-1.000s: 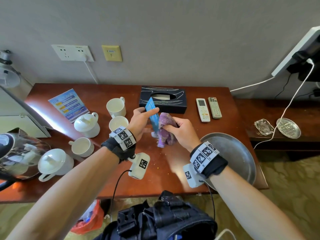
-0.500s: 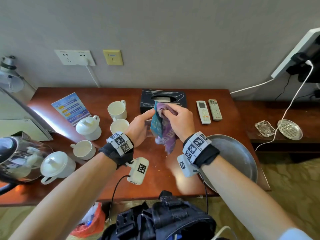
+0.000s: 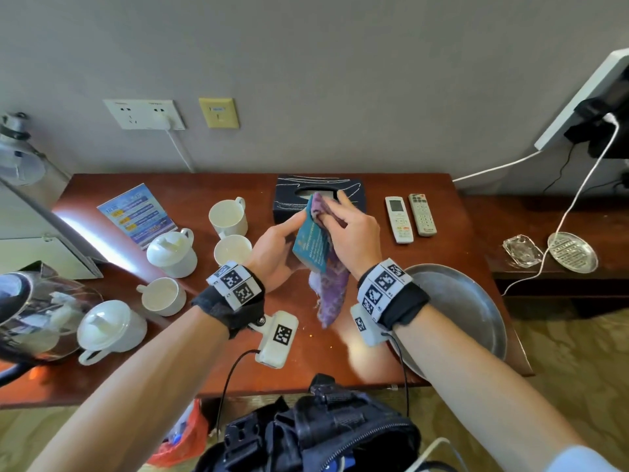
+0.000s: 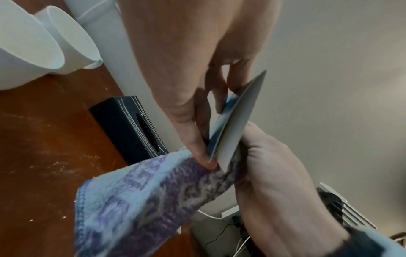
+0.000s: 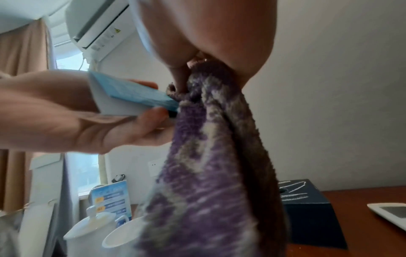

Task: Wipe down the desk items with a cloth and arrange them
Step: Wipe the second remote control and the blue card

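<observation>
Above the middle of the desk my left hand (image 3: 279,243) pinches a folded blue card (image 3: 311,245), thumb on one face and fingers behind it; the card (image 4: 232,121) shows edge-on in the left wrist view. My right hand (image 3: 350,233) grips a purple patterned cloth (image 3: 332,287) and presses it against the card's far face, near its top edge. The rest of the cloth (image 5: 208,173) hangs down below the card (image 5: 134,97). Both hands hover in front of the dark tissue box (image 3: 289,192).
White cups (image 3: 228,218) and lidded mugs (image 3: 172,250) stand left of my hands, with a blue leaflet stand (image 3: 138,214) behind and a glass kettle (image 3: 37,311) at far left. Two remotes (image 3: 410,216) lie right of the box. A metal tray (image 3: 469,308) sits at the front right.
My right hand slid the cloth from the card's lower part up to its top edge. The left hand tilted the card and raised it slightly toward the tissue box.
</observation>
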